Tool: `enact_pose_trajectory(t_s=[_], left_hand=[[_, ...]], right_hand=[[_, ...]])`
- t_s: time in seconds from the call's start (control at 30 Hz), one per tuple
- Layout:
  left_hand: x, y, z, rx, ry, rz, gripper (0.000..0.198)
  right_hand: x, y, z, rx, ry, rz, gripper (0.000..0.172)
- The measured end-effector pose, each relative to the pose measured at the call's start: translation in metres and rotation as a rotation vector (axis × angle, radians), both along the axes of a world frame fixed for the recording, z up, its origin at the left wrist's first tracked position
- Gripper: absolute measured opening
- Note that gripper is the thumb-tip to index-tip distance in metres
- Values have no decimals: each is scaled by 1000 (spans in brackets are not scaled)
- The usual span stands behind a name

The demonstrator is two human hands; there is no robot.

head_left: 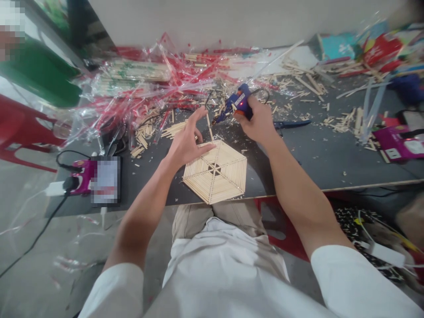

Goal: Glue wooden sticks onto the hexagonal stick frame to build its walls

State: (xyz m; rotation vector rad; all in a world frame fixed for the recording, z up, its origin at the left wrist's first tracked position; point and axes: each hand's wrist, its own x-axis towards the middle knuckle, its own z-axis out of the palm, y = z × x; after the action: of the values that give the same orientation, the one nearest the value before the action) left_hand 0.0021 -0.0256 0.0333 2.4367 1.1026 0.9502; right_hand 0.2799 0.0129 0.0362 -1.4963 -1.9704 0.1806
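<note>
White shirt (pixel 225 269), creased and bunched over the lap; left sleeve (pixel 114 291) and right sleeve (pixel 357 282) white, loose, ending near the elbow; forearms bare from there down to left hand (pixel 185 148) and right hand (pixel 256 123), both bare; beige trousers (pixel 190 218), wrinkled, showing just beyond the shirt hem.

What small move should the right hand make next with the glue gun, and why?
Probably ease the glue gun toward the foot of the stick. The left hand holds that stick standing at the hexagon panel's far edge, and the gun's tip points at it but seems not to touch.
</note>
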Motion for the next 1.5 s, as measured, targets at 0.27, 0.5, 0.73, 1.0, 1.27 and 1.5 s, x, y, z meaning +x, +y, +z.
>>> enact_pose_trajectory(t_s=[0.27,0.5,0.73,1.0,1.27,1.5], left_hand=[[1,-1,1,-59,-20,-17,109],[1,-1,1,-68,-15,-30,112],[1,0,1,-64,-12,-47,114],[3,-2,3,-80,-10,-46,115],[2,-1,0,-89,-30,-39,117],[-1,7,-8,-50,-59,43,115]], right_hand=[[0,-2,3,-34,43,-30,38],[-2,-5,8,-41,32,-61,42],[-1,-4,7,-27,34,-76,51],[2,-2,6,-25,15,-86,48],[0,-3,6,-26,10,-97,43],[11,6,-3,-23,-34,-105,43]])
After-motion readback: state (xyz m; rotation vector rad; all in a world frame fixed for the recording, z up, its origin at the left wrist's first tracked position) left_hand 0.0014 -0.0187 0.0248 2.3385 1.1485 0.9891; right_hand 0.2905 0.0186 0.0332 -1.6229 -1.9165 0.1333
